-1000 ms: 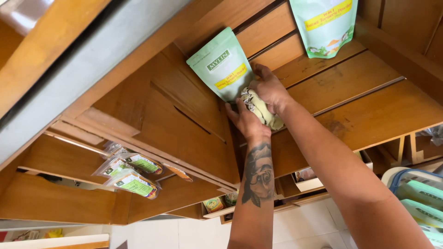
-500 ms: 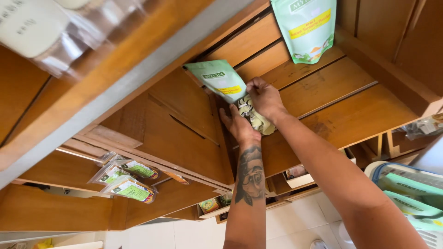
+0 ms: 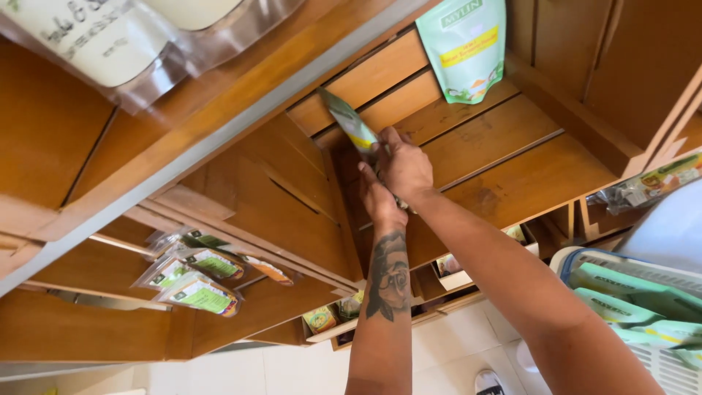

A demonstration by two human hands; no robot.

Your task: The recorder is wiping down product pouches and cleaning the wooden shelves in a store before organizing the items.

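Head view: both hands are up at the wooden shelf (image 3: 512,168), the left hand (image 3: 380,201) and the right hand (image 3: 406,170) closed together on a green pouch (image 3: 349,123). A second ago the pouch faced the camera flat; now it has turned edge-on and stands nearly upright against the shelf's side wall, close to set in place. A second green pouch (image 3: 464,47) stands further along the shelf, and a basket of pouches (image 3: 629,292) sits at the lower right.

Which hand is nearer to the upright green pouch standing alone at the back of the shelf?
Right. The right hand grips the tilted pouch just below and left of the upright green pouch; the left hand sits lower, farther away.
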